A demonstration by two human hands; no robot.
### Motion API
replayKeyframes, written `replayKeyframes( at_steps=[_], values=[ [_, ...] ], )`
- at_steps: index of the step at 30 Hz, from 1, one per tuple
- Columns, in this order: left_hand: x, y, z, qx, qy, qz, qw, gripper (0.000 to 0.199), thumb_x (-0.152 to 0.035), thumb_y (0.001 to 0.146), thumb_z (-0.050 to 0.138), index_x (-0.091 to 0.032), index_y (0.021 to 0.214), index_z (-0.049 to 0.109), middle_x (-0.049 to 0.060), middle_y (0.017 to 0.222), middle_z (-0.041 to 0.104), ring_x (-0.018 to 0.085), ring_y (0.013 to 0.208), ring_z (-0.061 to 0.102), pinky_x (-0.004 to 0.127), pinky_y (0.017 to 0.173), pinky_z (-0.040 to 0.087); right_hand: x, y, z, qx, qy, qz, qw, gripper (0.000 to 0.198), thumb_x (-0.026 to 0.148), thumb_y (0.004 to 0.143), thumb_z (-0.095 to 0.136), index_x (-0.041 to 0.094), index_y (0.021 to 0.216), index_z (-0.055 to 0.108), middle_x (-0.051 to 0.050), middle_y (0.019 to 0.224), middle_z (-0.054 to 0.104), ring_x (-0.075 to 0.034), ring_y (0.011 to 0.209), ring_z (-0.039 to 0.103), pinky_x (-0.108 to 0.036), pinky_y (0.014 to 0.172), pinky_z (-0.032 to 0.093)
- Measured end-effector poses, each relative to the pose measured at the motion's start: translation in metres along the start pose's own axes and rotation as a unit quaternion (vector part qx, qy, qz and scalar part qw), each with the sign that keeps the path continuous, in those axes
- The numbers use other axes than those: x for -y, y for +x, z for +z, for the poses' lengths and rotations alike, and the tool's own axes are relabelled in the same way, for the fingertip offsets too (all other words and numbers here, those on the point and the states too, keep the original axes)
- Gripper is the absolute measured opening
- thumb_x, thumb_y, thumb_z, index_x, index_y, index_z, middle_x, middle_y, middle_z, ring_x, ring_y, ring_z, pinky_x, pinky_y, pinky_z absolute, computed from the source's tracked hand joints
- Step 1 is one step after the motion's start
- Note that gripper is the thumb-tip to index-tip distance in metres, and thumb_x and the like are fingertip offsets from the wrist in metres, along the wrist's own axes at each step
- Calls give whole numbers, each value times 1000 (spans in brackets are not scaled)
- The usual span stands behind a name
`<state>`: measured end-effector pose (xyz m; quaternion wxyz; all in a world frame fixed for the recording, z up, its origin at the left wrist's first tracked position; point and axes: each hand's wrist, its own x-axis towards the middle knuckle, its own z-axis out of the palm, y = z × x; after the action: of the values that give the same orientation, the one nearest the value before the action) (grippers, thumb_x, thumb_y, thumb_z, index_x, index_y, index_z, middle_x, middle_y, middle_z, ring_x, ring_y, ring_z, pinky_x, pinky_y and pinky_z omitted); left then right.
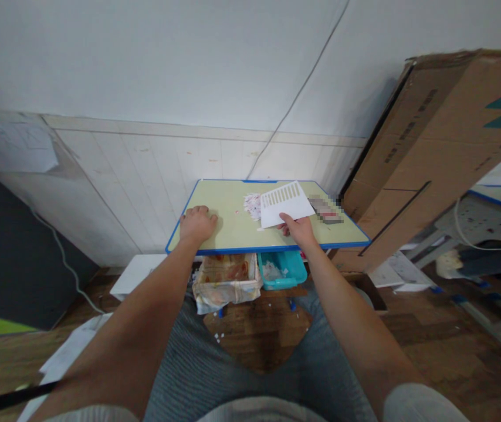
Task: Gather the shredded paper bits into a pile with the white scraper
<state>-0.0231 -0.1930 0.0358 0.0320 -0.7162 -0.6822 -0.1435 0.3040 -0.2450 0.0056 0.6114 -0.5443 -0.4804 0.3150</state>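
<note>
My right hand [298, 228] pinches the lower edge of a white card [286, 210], thumb on top and fingers beneath. Rows of slots along the card's upper part look cut through, with the tabletop's colour showing in them. Partly behind the card's left side lies a loose pile of small white paper slips with reddish marks [252, 204]. My left hand [198, 224] rests palm down on the left part of the pale yellow-green table [228, 234], its fingers slightly curled and holding nothing. To the right of the card, a flat object [327, 210] is blurred out and I cannot name it.
Below the table's blue front edge sit a cloth-lined basket [228, 290] and a turquoise bin [283, 284] with white scraps. A tall cardboard box [426, 146] leans at the right. Behind the table stands a white wall [166, 64] with a hanging cable [297, 97].
</note>
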Motion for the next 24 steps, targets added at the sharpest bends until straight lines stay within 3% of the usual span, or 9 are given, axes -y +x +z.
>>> replayKeyframes(
  at_steps=[11, 24],
  values=[
    [1, 1, 1, -4, 1, 4, 1000, 58, -41, 117, 49, -6, 152, 78, 30, 163, 74, 46, 154, 67, 60, 127, 55, -1, 3, 0, -7, 17, -3, 1000, 44, 64, 78, 86, 25, 89, 69, -5, 64, 77, -18, 46, 60, -31, 46, 49],
    [1, 1, 2, -6, 5, 2, 1000, 58, -44, 118, 47, -8, 151, 78, 28, 163, 75, 44, 153, 67, 57, 126, 54, 1, 1, -1, 1, -7, -7, 1000, 38, 57, 84, 88, 24, 78, 70, -8, 65, 79, -17, 46, 59, -30, 46, 52]
  ],
)
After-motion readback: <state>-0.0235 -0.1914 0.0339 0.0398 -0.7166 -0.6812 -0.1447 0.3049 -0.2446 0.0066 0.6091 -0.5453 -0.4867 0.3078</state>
